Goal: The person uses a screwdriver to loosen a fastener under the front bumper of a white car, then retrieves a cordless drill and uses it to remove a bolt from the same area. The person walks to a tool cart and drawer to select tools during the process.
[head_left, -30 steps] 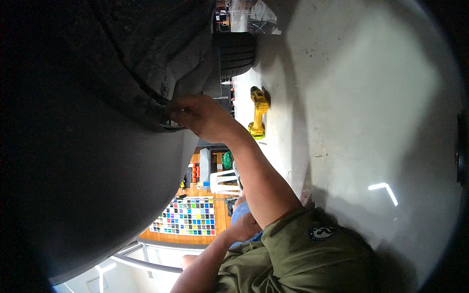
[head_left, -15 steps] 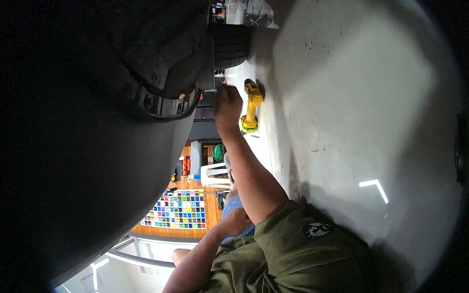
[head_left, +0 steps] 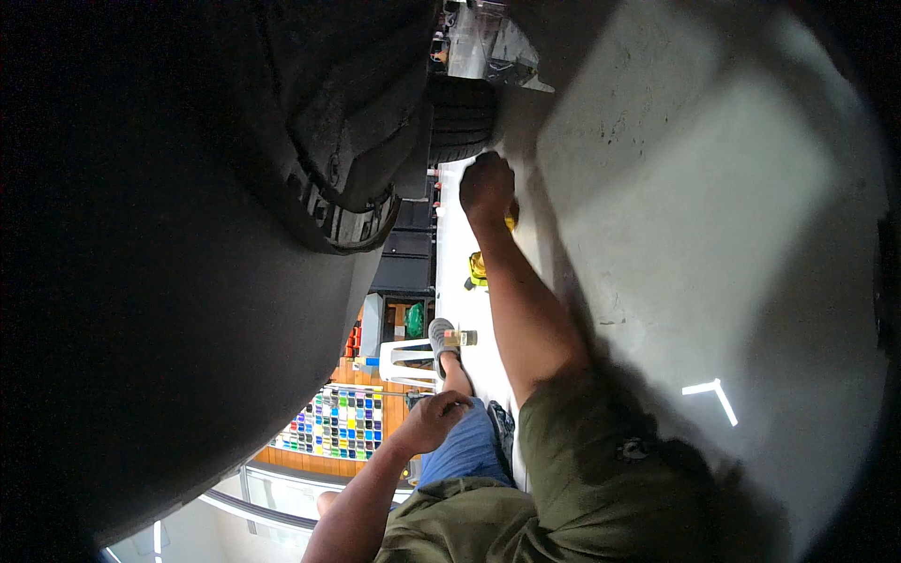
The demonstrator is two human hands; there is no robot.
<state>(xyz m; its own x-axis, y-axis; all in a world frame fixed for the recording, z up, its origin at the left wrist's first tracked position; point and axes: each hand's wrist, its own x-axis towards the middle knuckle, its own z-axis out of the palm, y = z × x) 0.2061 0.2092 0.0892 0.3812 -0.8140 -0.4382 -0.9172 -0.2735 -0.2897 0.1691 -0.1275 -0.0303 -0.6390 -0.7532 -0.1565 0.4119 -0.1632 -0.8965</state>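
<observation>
My right arm reaches far out over the pale floor point(head_left: 648, 225), with my right hand point(head_left: 488, 183) closed in a fist. Whatever its fingers may hold is hidden. Behind that hand and forearm lies a yellow cordless drill point(head_left: 478, 269), largely covered; its battery end and a bit of its body show. Nearer my body, my left hand point(head_left: 434, 420) is closed, fingers curled, in front of my blue shorts point(head_left: 465, 446). What it grips, if anything, I cannot make out. On the left looms a dark vehicle body point(head_left: 216, 310) with an open recess point(head_left: 347, 220) in its edge.
A tyre point(head_left: 460, 117) stands beyond my right hand. My grey shoe point(head_left: 441, 338) is near a small clear yellowish container point(head_left: 460, 338) and a white plastic stool point(head_left: 405, 364). Dark cabinets point(head_left: 405, 246) and a board of colour samples point(head_left: 338, 422) are in the background.
My right hand has moved right, away from the vehicle's recess, and now covers part of the drill. The thin light-tipped thing by its fingers no longer shows. The whole view has shifted.
</observation>
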